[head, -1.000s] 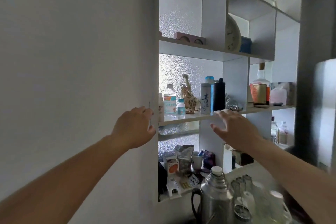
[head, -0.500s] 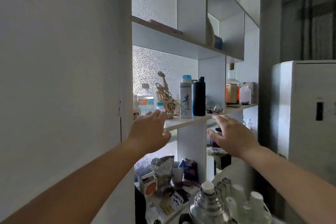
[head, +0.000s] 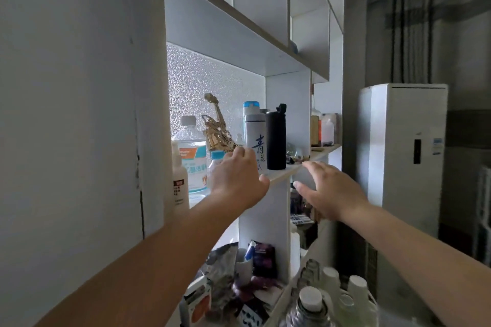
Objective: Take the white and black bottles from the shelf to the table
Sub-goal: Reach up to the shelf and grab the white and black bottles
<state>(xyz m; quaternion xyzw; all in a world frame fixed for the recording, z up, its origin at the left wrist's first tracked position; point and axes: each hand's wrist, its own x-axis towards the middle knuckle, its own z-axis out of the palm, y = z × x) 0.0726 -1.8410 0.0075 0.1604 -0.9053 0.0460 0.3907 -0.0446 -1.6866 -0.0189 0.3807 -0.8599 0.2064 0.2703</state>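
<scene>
Two bottles, one white bottle (head: 255,145), one black bottle (head: 276,138), shelved

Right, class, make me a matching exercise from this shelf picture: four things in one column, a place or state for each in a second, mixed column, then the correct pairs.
Things
1. white bottle
2. black bottle
3. left hand
4. right hand

Places or states
A. open, just below the shelf edge
B. nearest the shelf's upright divider
C. reaching in front of the white bottle's base
D. printed with blue characters

Pairs: 1-D, 2-B, 3-C, 4-A
</scene>
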